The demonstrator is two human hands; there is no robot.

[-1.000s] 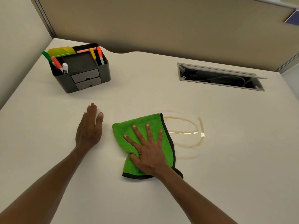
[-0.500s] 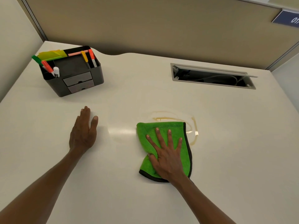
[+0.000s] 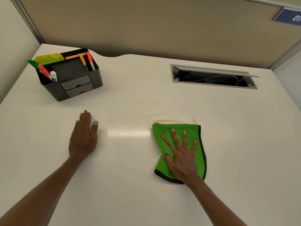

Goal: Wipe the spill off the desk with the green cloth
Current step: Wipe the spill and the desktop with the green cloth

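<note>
A black desk organizer (image 3: 71,77) with markers (image 3: 90,60) and yellow-green sticky notes (image 3: 48,58) is seen at the far left of the cream desk (image 3: 244,144). An open cable hatch (image 3: 213,77) is set into the far right, before a tan partition (image 3: 154,25). Nothing is placed between the hands and the spill (image 3: 169,119). The left hand (image 3: 83,137) is laid flat on the bare desk, fingers together. The green cloth (image 3: 179,132) is pressed down by the right hand (image 3: 182,157), fingers spread wide; amber streaks are visible just beyond its far edge.

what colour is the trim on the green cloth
Black trim along the green microfibre cloth, clearest in the head view.
</note>
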